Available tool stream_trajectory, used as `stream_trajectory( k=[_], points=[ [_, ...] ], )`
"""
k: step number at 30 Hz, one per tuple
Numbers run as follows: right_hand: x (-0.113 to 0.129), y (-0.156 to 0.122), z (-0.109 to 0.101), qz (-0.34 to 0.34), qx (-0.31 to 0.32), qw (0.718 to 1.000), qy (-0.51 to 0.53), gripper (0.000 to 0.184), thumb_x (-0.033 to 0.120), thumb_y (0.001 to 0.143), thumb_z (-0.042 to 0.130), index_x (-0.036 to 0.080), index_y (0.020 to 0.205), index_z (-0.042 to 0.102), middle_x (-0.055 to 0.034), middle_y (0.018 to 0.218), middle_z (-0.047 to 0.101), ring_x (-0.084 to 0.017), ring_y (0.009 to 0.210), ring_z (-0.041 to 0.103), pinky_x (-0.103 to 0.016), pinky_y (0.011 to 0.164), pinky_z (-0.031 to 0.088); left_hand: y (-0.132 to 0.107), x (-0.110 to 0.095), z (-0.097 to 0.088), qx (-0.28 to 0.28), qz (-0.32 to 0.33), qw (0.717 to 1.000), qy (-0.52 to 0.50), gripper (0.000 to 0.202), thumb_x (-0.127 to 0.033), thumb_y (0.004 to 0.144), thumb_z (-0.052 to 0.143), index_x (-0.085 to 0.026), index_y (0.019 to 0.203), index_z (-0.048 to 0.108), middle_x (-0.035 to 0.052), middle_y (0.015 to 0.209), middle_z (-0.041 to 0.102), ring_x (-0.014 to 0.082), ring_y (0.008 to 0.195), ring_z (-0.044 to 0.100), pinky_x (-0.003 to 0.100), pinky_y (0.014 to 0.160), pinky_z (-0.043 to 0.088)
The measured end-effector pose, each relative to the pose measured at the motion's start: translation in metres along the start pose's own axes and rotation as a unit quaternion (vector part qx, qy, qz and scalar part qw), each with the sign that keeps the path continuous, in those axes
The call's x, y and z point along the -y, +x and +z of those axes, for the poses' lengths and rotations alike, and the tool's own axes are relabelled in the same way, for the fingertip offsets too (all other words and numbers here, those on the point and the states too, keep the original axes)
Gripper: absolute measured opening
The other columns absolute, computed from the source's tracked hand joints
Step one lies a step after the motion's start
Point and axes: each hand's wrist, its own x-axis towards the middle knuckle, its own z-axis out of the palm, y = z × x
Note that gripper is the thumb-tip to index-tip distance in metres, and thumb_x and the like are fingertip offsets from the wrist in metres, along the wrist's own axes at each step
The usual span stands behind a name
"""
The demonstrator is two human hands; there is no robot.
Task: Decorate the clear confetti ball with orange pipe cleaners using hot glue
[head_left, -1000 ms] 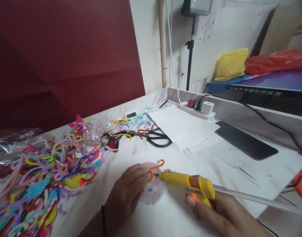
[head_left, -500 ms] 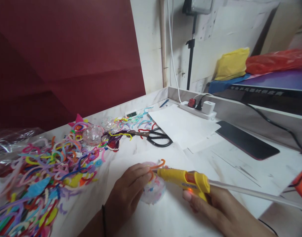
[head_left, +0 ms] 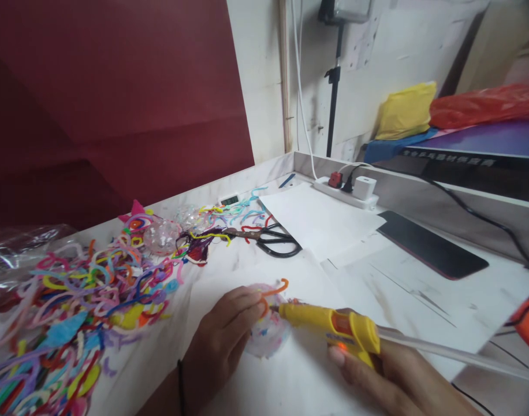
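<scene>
My left hand [head_left: 219, 346] is wrapped round a clear plastic ball [head_left: 268, 332] with coloured specks, resting on the white table [head_left: 290, 381]. Its fingertips press an orange curled pipe cleaner [head_left: 273, 292] against the ball's top. My right hand [head_left: 390, 375] grips a yellow glue gun [head_left: 334, 328], a finger along its trigger and a small red light glowing on its body. The nozzle tip touches the ball just beside the orange piece. A clear glue stick [head_left: 446, 352] runs out of the gun's back toward the right.
A heap of coloured curled pipe cleaners [head_left: 74, 300] fills the left. Behind lie another clear ball [head_left: 161, 237], black-handled scissors [head_left: 275, 242], white paper sheets [head_left: 320, 222], a dark phone [head_left: 431, 245], a power strip [head_left: 349, 193] and a small digital clock [head_left: 230, 200].
The glue gun and my right hand slid slightly left, then back right; the nozzle stays at the ball. My left hand has not moved.
</scene>
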Motion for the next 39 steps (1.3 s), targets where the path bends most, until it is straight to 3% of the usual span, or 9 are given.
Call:
stream_trajectory(
  k=[15, 22, 30, 37, 39],
  points=[
    [-0.002, 0.018, 0.0, -0.017, 0.052, 0.997, -0.061, 0.044, 0.055, 0.09, 0.042, 0.02, 0.068, 0.058, -0.002, 0.062, 0.057, -0.015, 0.055, 0.052, -0.024, 0.047, 0.044, -0.002, 0.002, 0.001, 0.014, 0.006, 1.0, 0.0, 0.027, -0.017, 0.096, 0.046, -0.012, 0.12, 0.058, 0.012, 0.12, 0.062, 0.0201, 0.122, 0.051, 0.034, 0.104, 0.046],
    [0.001, 0.014, -0.004, -0.011, 0.052, 0.997, -0.048, 0.041, 0.055, 0.09, 0.042, 0.02, 0.089, 0.063, -0.0031, 0.067, 0.058, -0.017, 0.059, 0.054, -0.025, 0.049, 0.047, 0.0, 0.0, 0.0, 0.01, -0.002, 1.0, -0.005, 0.027, -0.014, 0.096, 0.044, -0.013, 0.119, 0.058, 0.0125, 0.12, 0.062, 0.0208, 0.122, 0.052, 0.036, 0.102, 0.048],
    [-0.004, 0.021, 0.0, -0.02, 0.05, 0.996, -0.077, 0.044, 0.055, 0.09, 0.04, 0.02, 0.069, 0.058, -0.0003, 0.06, 0.053, -0.014, 0.053, 0.047, -0.023, 0.044, 0.04, -0.003, 0.002, 0.001, 0.01, 0.01, 1.0, 0.014, 0.027, -0.017, 0.096, 0.046, -0.014, 0.121, 0.057, 0.0118, 0.119, 0.063, 0.0206, 0.122, 0.052, 0.035, 0.103, 0.047],
    [0.002, 0.012, -0.005, -0.015, 0.045, 0.996, -0.074, 0.042, 0.054, 0.09, 0.041, 0.02, 0.079, 0.062, -0.0013, 0.064, 0.059, -0.015, 0.057, 0.053, -0.024, 0.049, 0.046, 0.001, 0.0, 0.0, 0.0, -0.004, 1.0, 0.001, 0.026, -0.013, 0.096, 0.045, -0.014, 0.118, 0.059, 0.0113, 0.118, 0.064, 0.0197, 0.119, 0.054, 0.035, 0.102, 0.048],
    [0.001, 0.009, -0.005, -0.012, 0.034, 0.996, -0.084, 0.042, 0.054, 0.09, 0.042, 0.02, 0.074, 0.062, -0.0006, 0.061, 0.057, -0.015, 0.054, 0.052, -0.024, 0.046, 0.044, 0.002, -0.001, 0.0, -0.001, -0.007, 1.0, -0.001, 0.027, -0.012, 0.095, 0.046, -0.014, 0.118, 0.059, 0.0114, 0.118, 0.064, 0.0198, 0.12, 0.055, 0.035, 0.103, 0.048]
  ],
)
